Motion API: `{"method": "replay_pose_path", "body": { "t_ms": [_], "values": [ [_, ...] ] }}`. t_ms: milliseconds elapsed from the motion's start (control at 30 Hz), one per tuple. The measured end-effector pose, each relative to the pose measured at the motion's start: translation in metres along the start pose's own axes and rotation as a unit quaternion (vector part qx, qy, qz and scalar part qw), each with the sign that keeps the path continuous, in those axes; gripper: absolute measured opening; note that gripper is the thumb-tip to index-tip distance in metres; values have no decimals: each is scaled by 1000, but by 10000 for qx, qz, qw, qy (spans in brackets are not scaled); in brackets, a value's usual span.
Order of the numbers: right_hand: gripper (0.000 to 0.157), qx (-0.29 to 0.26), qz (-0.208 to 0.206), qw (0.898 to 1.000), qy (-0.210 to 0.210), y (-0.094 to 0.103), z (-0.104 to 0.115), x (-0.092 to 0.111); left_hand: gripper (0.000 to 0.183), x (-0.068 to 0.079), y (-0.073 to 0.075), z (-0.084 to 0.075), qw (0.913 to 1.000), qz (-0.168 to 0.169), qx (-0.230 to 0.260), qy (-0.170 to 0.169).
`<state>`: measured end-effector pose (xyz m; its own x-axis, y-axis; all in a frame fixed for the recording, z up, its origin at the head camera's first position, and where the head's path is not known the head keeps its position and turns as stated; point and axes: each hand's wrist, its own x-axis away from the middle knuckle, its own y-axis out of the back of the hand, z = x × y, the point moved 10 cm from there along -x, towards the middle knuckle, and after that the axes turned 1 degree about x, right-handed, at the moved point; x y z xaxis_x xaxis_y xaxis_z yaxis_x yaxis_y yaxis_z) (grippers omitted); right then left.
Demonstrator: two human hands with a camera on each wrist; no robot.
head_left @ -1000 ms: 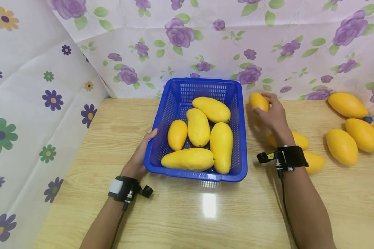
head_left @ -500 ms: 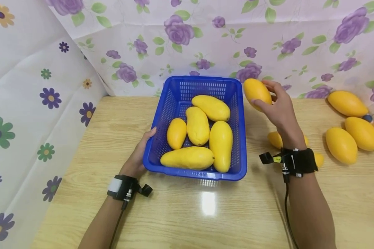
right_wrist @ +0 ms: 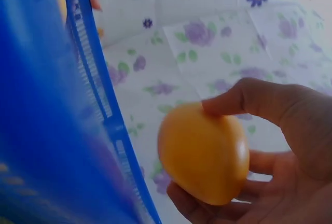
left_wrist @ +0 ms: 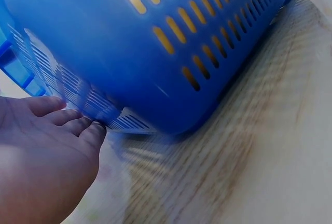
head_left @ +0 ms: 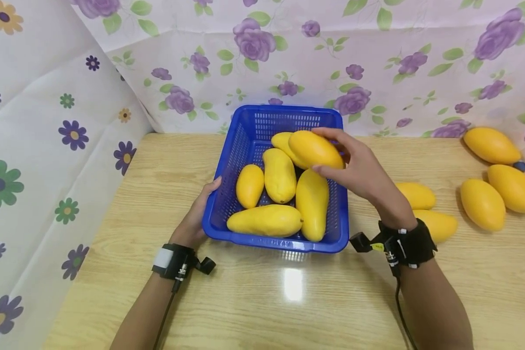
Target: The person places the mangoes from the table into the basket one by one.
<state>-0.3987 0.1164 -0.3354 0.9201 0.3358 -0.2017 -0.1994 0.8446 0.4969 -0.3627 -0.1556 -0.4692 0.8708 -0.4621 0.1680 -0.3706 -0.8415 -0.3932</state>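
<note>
In the head view my right hand grips a yellow-orange mango above the right part of a blue plastic basket. The right wrist view has this mango pinched between thumb and fingers. Inside the basket lie several longer yellow mangoes, one of them near the middle, and a smaller orange-yellow mango at the left. The held mango partly covers one at the back. My left hand rests against the basket's left side; the left wrist view shows its fairly straight fingers touching the outer wall.
On the wooden table, right of the basket, two mangoes lie partly behind my right arm, one of them a yellow mango. Several more, including an orange-yellow mango, lie farther right. A flowered cloth hangs behind the basket.
My right hand has lifted the mango from the table behind the basket's right side and carried it left over the basket. My left hand and the basket have stayed in place.
</note>
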Motion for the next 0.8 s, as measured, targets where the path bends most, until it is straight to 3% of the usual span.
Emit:
{"method": "replay_pose_path", "body": {
  "t_ms": [333, 600, 800],
  "values": [
    [66, 248, 890, 9951, 358, -28, 13, 9, 67, -2, 5, 5, 9999, -92, -74, 30],
    [64, 750, 1770, 9754, 1082, -66, 31, 21, 67, -1, 6, 5, 9999, -106, -83, -2],
    [56, 916, 1845, 9704, 1264, -81, 29, 21, 67, -2, 5, 3, 9999, -49, -98, -18]
  ]
}}
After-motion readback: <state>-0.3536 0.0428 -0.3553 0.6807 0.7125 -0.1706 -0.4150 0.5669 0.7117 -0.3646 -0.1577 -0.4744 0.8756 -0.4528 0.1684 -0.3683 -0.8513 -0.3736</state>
